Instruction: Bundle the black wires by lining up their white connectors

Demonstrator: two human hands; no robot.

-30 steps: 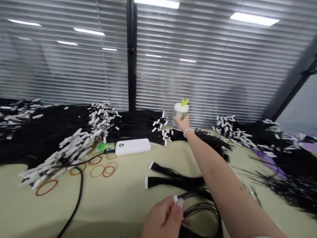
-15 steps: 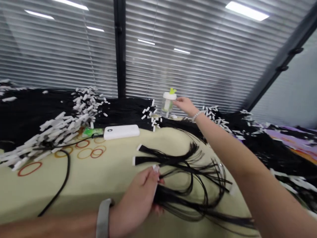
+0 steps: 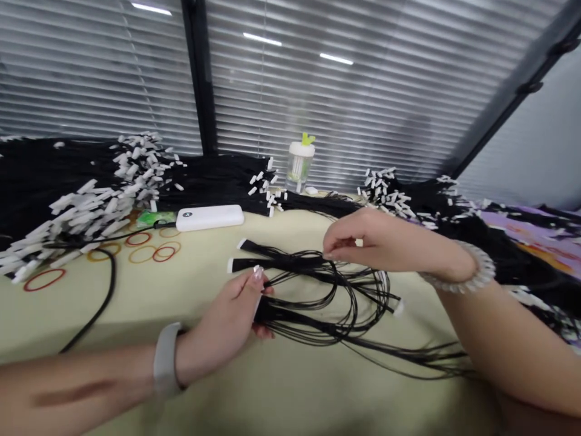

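My left hand [image 3: 231, 312] is closed around the connector end of a black wire harness [image 3: 295, 321], pinched between thumb and fingers. The loose wires run right across the table. Just above lie other black wire harnesses [image 3: 281, 261] with white end connectors, partly looped over one another. My right hand [image 3: 363, 239] hovers at the right part of these wires, its fingertips pinched together close to them. Whatever is between those fingertips, if anything, cannot be made out. Farther back stands a clear jar [image 3: 299, 166] with a white lid, a yellow-green top piece and white sticks inside.
A white power bank [image 3: 209, 218] with a black cable [image 3: 111, 284] lies left of centre. Rubber bands [image 3: 163, 253] are scattered beside it. Heaps of black wires with white connectors [image 3: 102, 206] line the left, back and right. Window blinds [image 3: 363, 109] rise behind.
My right hand has left the jar and come back toward me, down to the wires. My left hand keeps its hold on the harness. The view has shifted slightly.
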